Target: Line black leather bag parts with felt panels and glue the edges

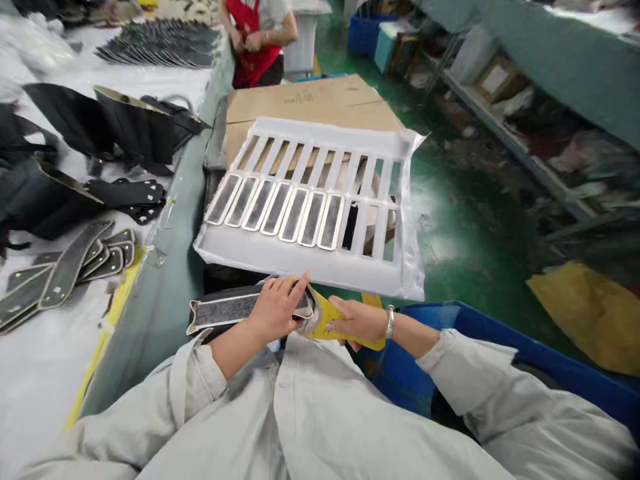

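Observation:
My left hand (277,307) rests on a long grey strip with a pale border (225,310), fingers curled over its right end and forefinger pointing out. My right hand (357,320), with a bracelet on the wrist, is closed on a yellow backing sheet (325,320) that curls off the strip's end. Both hands are over my lap in pale work clothes. Just beyond them lies a white slotted sheet (310,260) with several of the same grey strips (280,210) set in its lower row; the other slots are cut through.
A cardboard box (305,103) lies under the white sheet. Black flat pieces (65,263) and black fabric parts (125,130) cover the table on the left. A blue bin (480,330) stands at my right, beside a green floor. A person in a red apron (253,33) stands at the back.

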`<state>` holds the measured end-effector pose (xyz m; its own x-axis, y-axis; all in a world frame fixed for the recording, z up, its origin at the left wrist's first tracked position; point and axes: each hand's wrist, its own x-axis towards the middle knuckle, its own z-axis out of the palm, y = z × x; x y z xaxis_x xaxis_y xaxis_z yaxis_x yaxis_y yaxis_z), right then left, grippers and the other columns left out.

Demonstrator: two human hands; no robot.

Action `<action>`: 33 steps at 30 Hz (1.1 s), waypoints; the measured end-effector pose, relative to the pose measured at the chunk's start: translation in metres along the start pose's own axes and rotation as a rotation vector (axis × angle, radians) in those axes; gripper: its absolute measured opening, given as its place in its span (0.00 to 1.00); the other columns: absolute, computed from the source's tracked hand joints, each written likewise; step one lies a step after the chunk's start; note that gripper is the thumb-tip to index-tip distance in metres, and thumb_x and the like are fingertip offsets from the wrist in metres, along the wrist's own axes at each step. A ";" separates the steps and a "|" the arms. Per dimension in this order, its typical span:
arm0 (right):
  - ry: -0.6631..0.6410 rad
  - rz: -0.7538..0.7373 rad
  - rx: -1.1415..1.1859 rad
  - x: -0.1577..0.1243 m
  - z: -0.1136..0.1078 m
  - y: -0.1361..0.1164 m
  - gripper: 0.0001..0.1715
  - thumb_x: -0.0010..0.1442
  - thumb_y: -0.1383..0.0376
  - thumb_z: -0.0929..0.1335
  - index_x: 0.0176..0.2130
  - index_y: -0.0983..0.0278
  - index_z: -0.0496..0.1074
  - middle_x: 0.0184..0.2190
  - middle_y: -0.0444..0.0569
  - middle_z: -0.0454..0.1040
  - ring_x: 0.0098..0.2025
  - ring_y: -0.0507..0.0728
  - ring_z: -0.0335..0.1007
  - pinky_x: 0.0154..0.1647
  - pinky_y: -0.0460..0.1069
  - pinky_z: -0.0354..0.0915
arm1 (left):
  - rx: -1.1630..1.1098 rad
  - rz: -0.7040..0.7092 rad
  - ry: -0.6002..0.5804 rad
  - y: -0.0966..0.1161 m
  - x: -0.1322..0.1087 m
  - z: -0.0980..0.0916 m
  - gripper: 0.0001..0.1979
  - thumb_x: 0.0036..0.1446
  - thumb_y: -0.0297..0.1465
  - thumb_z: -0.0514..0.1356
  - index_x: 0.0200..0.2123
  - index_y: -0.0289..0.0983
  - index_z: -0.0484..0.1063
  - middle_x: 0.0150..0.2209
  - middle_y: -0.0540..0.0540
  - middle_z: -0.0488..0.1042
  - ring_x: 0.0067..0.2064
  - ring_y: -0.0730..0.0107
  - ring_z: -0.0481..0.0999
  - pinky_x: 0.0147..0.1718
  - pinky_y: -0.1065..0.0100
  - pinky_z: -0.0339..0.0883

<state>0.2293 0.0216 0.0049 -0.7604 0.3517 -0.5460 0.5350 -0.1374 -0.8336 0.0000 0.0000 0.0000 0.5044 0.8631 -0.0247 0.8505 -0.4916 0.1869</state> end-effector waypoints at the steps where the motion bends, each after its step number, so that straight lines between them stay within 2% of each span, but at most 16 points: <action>1: 0.000 0.005 -0.013 0.003 0.000 -0.001 0.13 0.61 0.57 0.61 0.38 0.61 0.51 0.26 0.43 0.72 0.15 0.49 0.66 0.11 0.42 0.61 | -0.009 0.003 0.003 0.000 0.000 0.000 0.46 0.46 0.36 0.61 0.65 0.34 0.41 0.54 0.38 0.64 0.53 0.53 0.62 0.50 0.56 0.53; 9: 0.007 0.086 -0.028 0.016 -0.003 -0.009 0.14 0.61 0.56 0.60 0.41 0.61 0.50 0.21 0.39 0.69 0.13 0.49 0.63 0.11 0.43 0.59 | 0.003 0.015 0.012 -0.001 -0.001 -0.001 0.46 0.47 0.35 0.61 0.65 0.37 0.40 0.53 0.37 0.63 0.52 0.53 0.62 0.50 0.56 0.54; 22: -0.116 0.167 0.072 0.024 -0.018 -0.023 0.16 0.61 0.57 0.61 0.44 0.62 0.52 0.19 0.39 0.67 0.13 0.50 0.62 0.11 0.44 0.59 | 0.078 0.056 -0.024 -0.005 -0.002 -0.001 0.47 0.48 0.35 0.61 0.65 0.39 0.36 0.52 0.36 0.62 0.51 0.52 0.63 0.48 0.56 0.54; 27: -0.187 0.159 0.048 0.028 -0.024 -0.025 0.14 0.61 0.57 0.61 0.43 0.61 0.51 0.20 0.38 0.67 0.14 0.50 0.62 0.11 0.44 0.62 | 0.041 0.058 -0.027 -0.009 -0.003 0.000 0.48 0.46 0.34 0.61 0.65 0.38 0.36 0.53 0.36 0.61 0.51 0.52 0.62 0.48 0.56 0.54; 33: -0.181 0.099 0.130 0.033 -0.021 -0.016 0.14 0.62 0.56 0.61 0.41 0.61 0.52 0.19 0.37 0.67 0.13 0.48 0.62 0.10 0.42 0.61 | 0.018 0.061 -0.026 -0.010 -0.002 -0.001 0.47 0.48 0.35 0.60 0.65 0.37 0.36 0.53 0.35 0.61 0.51 0.52 0.62 0.48 0.56 0.54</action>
<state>0.2040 0.0551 0.0020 -0.7664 0.1609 -0.6219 0.5671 -0.2852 -0.7727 -0.0097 0.0033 -0.0012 0.5589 0.8283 -0.0391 0.8204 -0.5455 0.1714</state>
